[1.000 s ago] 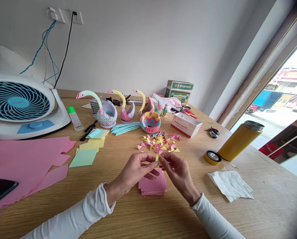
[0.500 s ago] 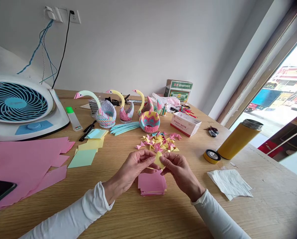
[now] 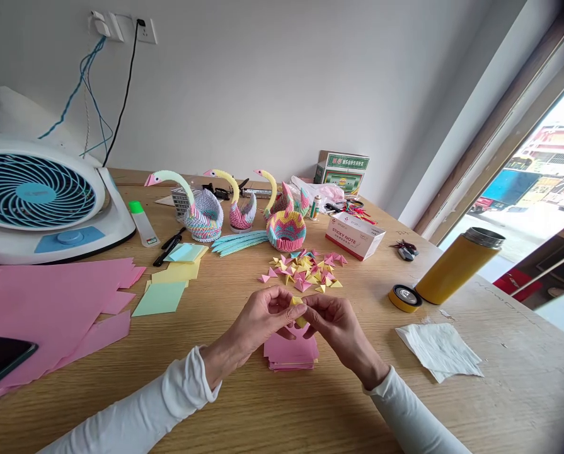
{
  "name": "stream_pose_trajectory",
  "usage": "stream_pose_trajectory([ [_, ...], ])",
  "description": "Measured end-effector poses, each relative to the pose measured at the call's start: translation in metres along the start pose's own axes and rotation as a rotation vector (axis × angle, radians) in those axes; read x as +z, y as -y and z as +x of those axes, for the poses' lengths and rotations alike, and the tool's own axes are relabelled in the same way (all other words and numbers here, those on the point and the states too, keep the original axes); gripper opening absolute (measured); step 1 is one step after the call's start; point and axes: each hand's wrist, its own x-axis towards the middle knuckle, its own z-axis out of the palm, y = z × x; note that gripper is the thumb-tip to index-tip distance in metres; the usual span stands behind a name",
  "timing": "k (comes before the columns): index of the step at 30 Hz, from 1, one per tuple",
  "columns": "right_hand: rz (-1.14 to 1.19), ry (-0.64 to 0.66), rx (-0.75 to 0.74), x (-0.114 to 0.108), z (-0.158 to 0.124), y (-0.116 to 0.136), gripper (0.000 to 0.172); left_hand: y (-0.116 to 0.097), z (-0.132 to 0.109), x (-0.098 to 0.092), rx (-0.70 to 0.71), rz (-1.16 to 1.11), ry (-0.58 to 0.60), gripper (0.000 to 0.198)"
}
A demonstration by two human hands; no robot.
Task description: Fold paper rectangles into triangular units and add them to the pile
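Observation:
My left hand [image 3: 258,318] and my right hand [image 3: 336,325] meet above the wooden table [image 3: 244,410], both pinching one small folded yellow paper piece [image 3: 299,310] between thumbs and fingertips. Directly beneath them lies a stack of pink paper squares [image 3: 291,352]. Just beyond my hands sits a pile of small folded pink and yellow triangles [image 3: 305,270]. Both arms wear white sleeves.
Three paper swans [image 3: 201,211] and a woven paper bowl [image 3: 286,230] stand at the back, by a sticky-note box [image 3: 355,235]. A fan [image 3: 40,202], pink sheets [image 3: 50,302] and a phone [image 3: 0,356] lie left; a yellow flask [image 3: 456,268], tape roll [image 3: 404,297] and tissue [image 3: 437,352] right.
The yellow piece has been folded smaller between my fingertips, and my hands have closed tighter together over the pink stack.

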Motion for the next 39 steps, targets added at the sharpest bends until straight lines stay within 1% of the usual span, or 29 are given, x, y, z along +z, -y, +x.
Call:
stream_pose_trajectory([
  [5,-0.090,-0.046,-0.001,-0.001,0.001,-0.007,0.027,0.006,0.003,0.000,0.030,0.042,0.010,0.031],
  [8,-0.226,-0.078,-0.024,-0.003,0.000,-0.009,0.024,0.009,0.005,-0.001,0.043,0.042,0.020,0.029],
  [13,-0.555,-0.138,-0.158,0.001,-0.004,0.000,0.017,0.012,0.005,-0.001,0.053,0.049,0.009,0.024],
  [16,-0.648,-0.141,-0.252,0.006,-0.004,0.006,0.015,0.013,0.004,0.002,0.054,0.067,-0.017,0.018],
  [18,-0.652,-0.133,-0.280,0.008,-0.004,0.007,0.015,0.012,0.003,0.003,0.050,0.062,-0.047,0.015],
  [20,-0.596,-0.100,-0.256,0.008,-0.004,0.006,0.018,0.010,0.003,0.004,0.049,0.046,-0.058,0.012],
  [23,-0.411,-0.064,-0.144,0.005,-0.003,0.005,0.028,0.005,0.002,0.004,0.046,0.019,-0.063,0.011],
  [26,-0.301,-0.042,-0.047,0.002,-0.003,0.004,0.029,0.003,0.002,0.003,0.043,-0.001,-0.099,0.012],
  [29,-0.303,-0.016,-0.026,0.001,-0.002,0.003,0.027,0.004,0.002,0.002,0.051,-0.021,-0.107,0.015],
  [33,-0.346,-0.031,-0.047,0.002,-0.002,0.001,0.023,0.006,0.003,0.001,0.069,0.003,-0.093,0.017],
  [36,-0.409,-0.049,-0.067,0.003,-0.003,0.001,0.019,0.008,0.003,0.000,0.101,0.086,-0.092,0.015],
  [39,-0.526,-0.091,-0.130,0.004,-0.003,-0.001,0.015,0.011,0.004,-0.001,0.131,0.209,-0.108,0.012],
])
